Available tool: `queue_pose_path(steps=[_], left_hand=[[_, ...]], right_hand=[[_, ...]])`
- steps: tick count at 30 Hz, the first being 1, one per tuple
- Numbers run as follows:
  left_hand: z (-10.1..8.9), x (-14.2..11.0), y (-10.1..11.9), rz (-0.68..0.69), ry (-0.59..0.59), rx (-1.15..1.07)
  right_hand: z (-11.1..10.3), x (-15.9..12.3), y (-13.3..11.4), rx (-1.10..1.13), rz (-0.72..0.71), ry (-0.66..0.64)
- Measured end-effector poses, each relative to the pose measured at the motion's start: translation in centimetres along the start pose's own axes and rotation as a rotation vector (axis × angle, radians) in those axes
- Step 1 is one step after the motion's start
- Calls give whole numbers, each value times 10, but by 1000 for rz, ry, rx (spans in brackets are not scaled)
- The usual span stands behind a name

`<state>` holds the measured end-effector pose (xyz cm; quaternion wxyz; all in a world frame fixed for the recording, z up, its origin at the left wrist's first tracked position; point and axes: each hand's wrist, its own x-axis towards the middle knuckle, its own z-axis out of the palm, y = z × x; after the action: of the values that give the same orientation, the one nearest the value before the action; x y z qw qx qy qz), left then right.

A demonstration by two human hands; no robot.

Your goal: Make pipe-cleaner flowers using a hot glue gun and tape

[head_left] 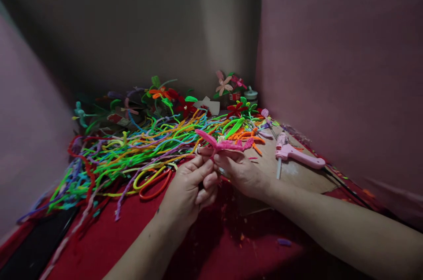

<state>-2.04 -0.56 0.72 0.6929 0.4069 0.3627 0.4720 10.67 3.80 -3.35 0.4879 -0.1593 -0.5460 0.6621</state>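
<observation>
A pink pipe-cleaner flower (228,144) with a pale centre is pinched between my two hands, its petals pointing up-left and to the right. The fingertips of my left hand (194,178) close on its base from the left. My right hand (243,172) grips the same base from the right, thumb against the petals' underside. The flower's lower end is hidden by my fingers. Close behind it lie orange pipe-cleaner pieces (256,137) and a green leaf shape (235,127).
Loose multicoloured pipe cleaners (145,152) spread over the left and middle of the red cloth (115,240). At right, a pink glue gun (292,153) rests on a cardboard sheet (312,181), its cable trailing right. Finished flowers (223,85) and a lidded jar (250,95) stand near the back wall.
</observation>
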Motion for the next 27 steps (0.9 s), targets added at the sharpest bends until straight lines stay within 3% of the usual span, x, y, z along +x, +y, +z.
queue_pose_path(steps=[5, 12, 21, 27], left_hand=[[0, 0, -2, -6, 12, 46], [6, -3, -7, 178, 192, 510], [-12, 4, -21, 680, 323, 1280], [-11, 4, -16, 642, 317, 1240]], right_hand=[[4, -2, 1, 149, 42, 65], [7, -4, -1, 135, 20, 140], [6, -4, 0, 78, -31, 161], [9, -6, -8, -91, -83, 179]])
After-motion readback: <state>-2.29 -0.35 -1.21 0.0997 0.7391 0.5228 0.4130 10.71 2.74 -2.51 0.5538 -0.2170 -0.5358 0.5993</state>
